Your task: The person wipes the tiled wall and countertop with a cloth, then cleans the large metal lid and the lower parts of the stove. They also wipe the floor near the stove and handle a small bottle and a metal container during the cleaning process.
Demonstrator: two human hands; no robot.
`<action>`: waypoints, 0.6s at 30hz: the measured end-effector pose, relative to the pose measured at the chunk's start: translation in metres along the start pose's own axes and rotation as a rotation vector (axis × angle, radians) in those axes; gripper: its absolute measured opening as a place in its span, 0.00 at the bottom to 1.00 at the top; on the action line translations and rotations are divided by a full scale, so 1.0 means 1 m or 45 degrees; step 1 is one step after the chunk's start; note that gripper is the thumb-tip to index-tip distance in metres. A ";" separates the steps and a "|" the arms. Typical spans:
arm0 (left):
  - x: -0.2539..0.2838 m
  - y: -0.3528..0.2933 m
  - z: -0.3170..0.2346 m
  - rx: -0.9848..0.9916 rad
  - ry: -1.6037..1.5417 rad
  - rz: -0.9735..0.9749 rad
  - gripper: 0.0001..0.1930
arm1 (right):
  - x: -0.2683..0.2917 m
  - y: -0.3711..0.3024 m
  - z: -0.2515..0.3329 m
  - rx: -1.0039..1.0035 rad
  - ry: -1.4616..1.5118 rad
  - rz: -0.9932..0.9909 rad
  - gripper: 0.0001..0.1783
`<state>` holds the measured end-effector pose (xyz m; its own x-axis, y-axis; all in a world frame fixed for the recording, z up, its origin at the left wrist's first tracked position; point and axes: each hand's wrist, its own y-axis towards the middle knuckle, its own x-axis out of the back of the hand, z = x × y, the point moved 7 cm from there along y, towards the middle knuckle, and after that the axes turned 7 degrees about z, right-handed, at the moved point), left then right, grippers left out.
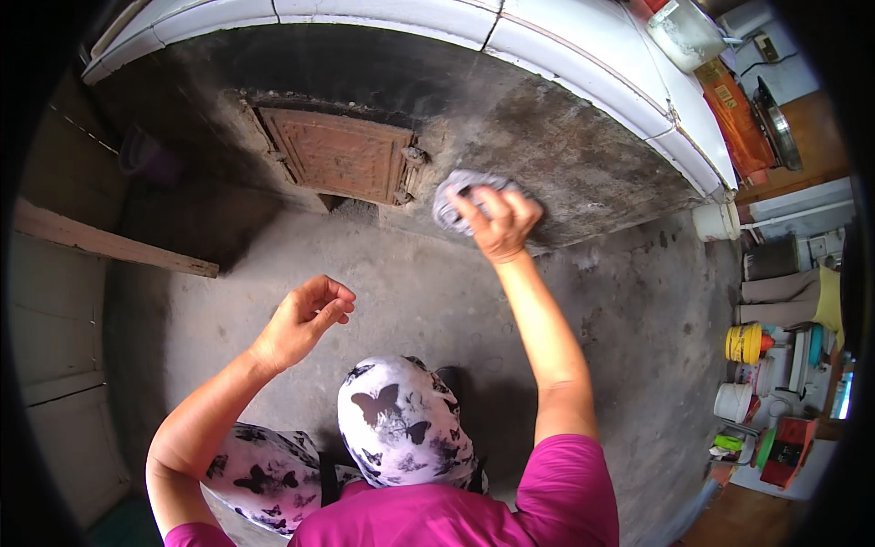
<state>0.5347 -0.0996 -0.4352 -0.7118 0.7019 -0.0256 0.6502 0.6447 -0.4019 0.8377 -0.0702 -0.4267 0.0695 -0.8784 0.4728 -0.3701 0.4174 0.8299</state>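
My right hand (503, 228) presses a crumpled greyish cloth (448, 214) against the sooty grey side wall (574, 155) of a white-tiled stove or counter. Its fingers are bent over the cloth, slightly smeared by motion. Left of the cloth, a rusty reddish-brown metal door (337, 153) is set in the same wall, closed, with a latch knob (415, 156) at its right edge. My left hand (305, 319) hangs in the air over the floor, fingers curled in toward the thumb, with nothing visible in it. My knees are bent, in butterfly-patterned trousers.
White tiles (392, 20) edge the counter top above the wall. A wooden plank (114, 239) juts in from the left. On the right stand a white bucket (716, 221), a yellow tub (743, 344) and several other household things. Grey concrete floor (638, 346) lies below.
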 end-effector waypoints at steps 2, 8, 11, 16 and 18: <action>-0.001 0.001 0.003 0.014 0.018 -0.005 0.09 | -0.036 -0.056 0.024 0.090 -0.079 0.190 0.20; 0.008 -0.001 -0.008 -0.065 0.042 -0.006 0.09 | -0.080 -0.185 0.023 0.203 0.291 1.070 0.18; 0.006 -0.003 -0.005 -0.050 -0.008 -0.012 0.09 | -0.004 -0.111 -0.008 -0.091 0.281 0.730 0.20; 0.015 0.000 0.006 -0.016 0.023 -0.023 0.10 | 0.118 0.018 -0.100 -0.554 0.053 -0.317 0.25; 0.018 -0.002 0.004 0.019 0.043 -0.053 0.10 | 0.115 0.023 -0.112 -0.761 -0.074 -0.503 0.27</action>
<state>0.5198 -0.0893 -0.4385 -0.7286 0.6845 0.0218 0.6161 0.6690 -0.4157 0.9412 -0.1355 -0.3196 0.0378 -0.9942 0.1007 0.2438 0.1069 0.9639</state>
